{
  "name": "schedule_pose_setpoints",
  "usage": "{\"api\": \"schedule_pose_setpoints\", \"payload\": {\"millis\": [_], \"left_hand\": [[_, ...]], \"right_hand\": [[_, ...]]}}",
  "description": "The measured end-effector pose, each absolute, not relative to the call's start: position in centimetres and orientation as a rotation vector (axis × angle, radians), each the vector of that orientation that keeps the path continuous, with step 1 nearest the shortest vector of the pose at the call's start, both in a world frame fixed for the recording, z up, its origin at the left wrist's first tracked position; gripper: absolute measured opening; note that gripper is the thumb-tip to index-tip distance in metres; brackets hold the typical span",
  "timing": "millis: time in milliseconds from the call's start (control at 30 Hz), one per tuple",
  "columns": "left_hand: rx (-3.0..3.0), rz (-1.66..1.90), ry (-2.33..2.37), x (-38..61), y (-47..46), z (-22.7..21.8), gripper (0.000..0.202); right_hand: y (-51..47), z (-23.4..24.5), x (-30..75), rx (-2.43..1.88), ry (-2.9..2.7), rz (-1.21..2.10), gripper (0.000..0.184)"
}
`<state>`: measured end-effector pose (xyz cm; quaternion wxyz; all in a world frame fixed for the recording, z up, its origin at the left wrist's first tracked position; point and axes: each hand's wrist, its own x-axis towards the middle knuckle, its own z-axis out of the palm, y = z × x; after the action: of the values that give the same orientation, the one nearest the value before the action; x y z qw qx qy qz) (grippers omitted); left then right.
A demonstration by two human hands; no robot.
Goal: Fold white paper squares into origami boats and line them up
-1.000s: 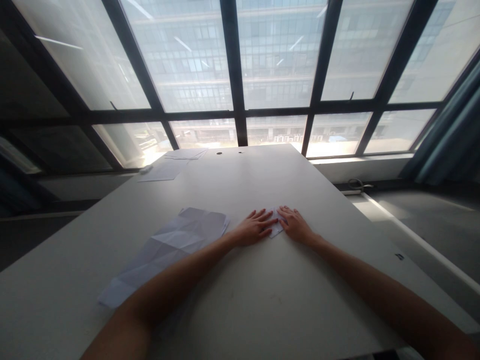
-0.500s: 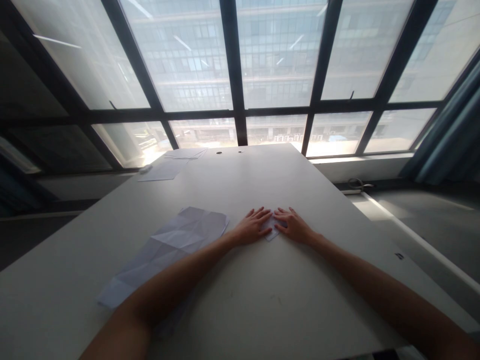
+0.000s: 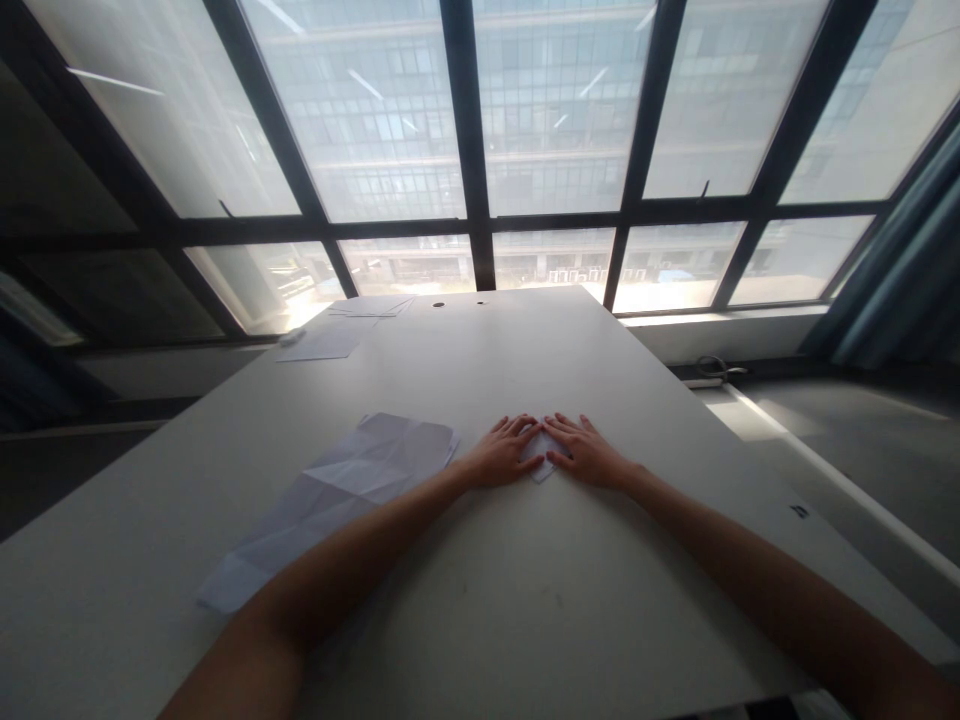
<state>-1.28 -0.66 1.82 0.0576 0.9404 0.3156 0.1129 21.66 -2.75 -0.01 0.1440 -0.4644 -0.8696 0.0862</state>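
Note:
A small folded white paper lies on the white table, mostly covered by both hands. My left hand rests flat on its left part, fingers stretched out and pointing right. My right hand lies flat on its right part, fingers spread and pointing left. The fingertips of the two hands nearly meet over the paper. Both hands press down on the paper and grip nothing.
A creased, unfolded white sheet lies left of my left arm. More paper sheets sit at the table's far left corner. Large windows with dark frames stand beyond the table. A curtain hangs at the right.
Both hands have slid slightly closer together over the small folded paper, so less of it shows between them. The arms and the other sheets have stayed put.

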Motion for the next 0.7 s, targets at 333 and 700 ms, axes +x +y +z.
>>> {"api": "schedule_pose_setpoints", "payload": {"millis": [333,700], "left_hand": [[2.786,0.323,0.919,-1.48,-0.74,1.98,0.067],[2.778,0.342,0.929,-1.42,-0.71,2.28,0.067]], "right_hand": [[-3.03,0.65,21.77,-1.231,-2.519,0.299,0.062],[-3.18,0.40,21.87,-1.232,-2.520,0.293,0.063]]}}
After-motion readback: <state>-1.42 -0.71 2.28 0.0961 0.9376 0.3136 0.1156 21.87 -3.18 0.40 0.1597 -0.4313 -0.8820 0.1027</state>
